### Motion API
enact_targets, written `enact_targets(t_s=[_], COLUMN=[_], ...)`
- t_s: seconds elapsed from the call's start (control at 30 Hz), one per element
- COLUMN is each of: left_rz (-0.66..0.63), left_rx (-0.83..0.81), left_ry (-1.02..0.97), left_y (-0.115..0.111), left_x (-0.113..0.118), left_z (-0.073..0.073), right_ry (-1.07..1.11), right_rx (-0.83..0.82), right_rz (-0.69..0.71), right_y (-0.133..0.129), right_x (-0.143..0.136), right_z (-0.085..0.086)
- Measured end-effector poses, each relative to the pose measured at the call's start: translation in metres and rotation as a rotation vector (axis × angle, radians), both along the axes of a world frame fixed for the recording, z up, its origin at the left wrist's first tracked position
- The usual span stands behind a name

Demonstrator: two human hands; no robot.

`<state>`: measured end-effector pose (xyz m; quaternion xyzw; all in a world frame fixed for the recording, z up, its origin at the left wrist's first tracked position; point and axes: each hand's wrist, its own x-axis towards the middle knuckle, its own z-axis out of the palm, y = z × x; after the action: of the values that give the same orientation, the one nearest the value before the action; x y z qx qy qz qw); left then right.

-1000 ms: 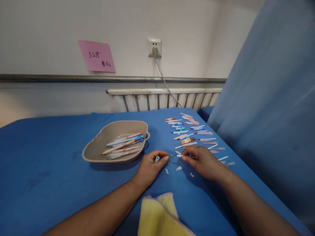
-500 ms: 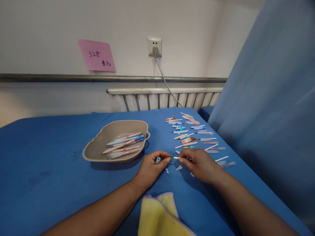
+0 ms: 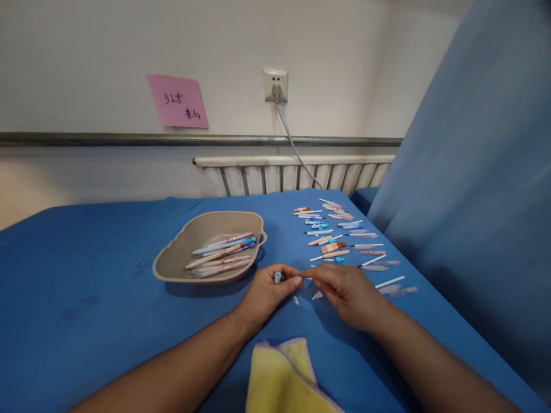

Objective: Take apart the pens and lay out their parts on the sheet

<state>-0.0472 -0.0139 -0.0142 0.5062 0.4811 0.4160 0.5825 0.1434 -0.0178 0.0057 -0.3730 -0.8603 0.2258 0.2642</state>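
Note:
My left hand (image 3: pixel 267 292) is closed around a light blue pen barrel (image 3: pixel 278 277), whose round open end sticks out beside the thumb. Its thumb and index finger pinch at the tip of a thin white pen refill (image 3: pixel 307 279). From the other side my right hand (image 3: pixel 350 289) meets it, with the index finger stretched to the left fingertips and the other fingers curled. Most of the refill is hidden by the fingers. Small white plastic bits (image 3: pixel 317 296) lie on the blue cloth (image 3: pixel 206 338) under the hands.
Pen parts (image 3: pixel 333 247) and white refills (image 3: pixel 390 282) lie in rows at the right. A beige basin (image 3: pixel 172 244) with several pens (image 3: pixel 224 252) stands at the left. A yellow cloth (image 3: pixel 275 378) lies in front. Behind is a white rail (image 3: pixel 293 161); a blue curtain (image 3: pixel 469 189) hangs right.
My right hand has moved in against the left fingertips, so less of the white refill shows between the hands. The whole view has shifted slightly.

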Motion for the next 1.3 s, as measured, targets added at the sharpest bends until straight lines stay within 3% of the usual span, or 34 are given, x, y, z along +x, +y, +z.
enact_targets(t_s=[0.27, 0.43, 0.63, 0.8, 1.0, 1.2, 1.3], left_rz=[-0.226, -0.213, -0.216, -0.219, -0.272, -0.284, -0.427], left_rx=[-0.426, -0.472, -0.437, -0.322, 0.021, 0.479, 0.710], left_ry=[-0.771, -0.880, -0.823, -0.595, 0.020, 0.569, 0.752], left_y=[0.005, 0.011, 0.009, 0.007, -0.003, 0.001, 0.012], left_x=[-0.011, -0.014, -0.013, -0.010, 0.004, 0.018, 0.032], left_z=[0.012, 0.007, 0.005, 0.004, -0.006, 0.012, 0.016], right_ry=[0.306, 0.376, 0.383, 0.440, 0.615, 0.690, 0.725], right_rx=[-0.211, -0.286, -0.317, -0.367, -0.274, -0.302, -0.304], right_rz=[-0.211, -0.253, -0.250, -0.298, -0.374, -0.369, -0.342], right_y=[0.012, 0.012, 0.012, 0.015, 0.028, 0.034, 0.037], right_x=[0.000, 0.000, 0.001, 0.010, 0.031, 0.034, 0.033], right_z=[-0.014, -0.013, -0.012, -0.007, 0.003, 0.003, 0.000])
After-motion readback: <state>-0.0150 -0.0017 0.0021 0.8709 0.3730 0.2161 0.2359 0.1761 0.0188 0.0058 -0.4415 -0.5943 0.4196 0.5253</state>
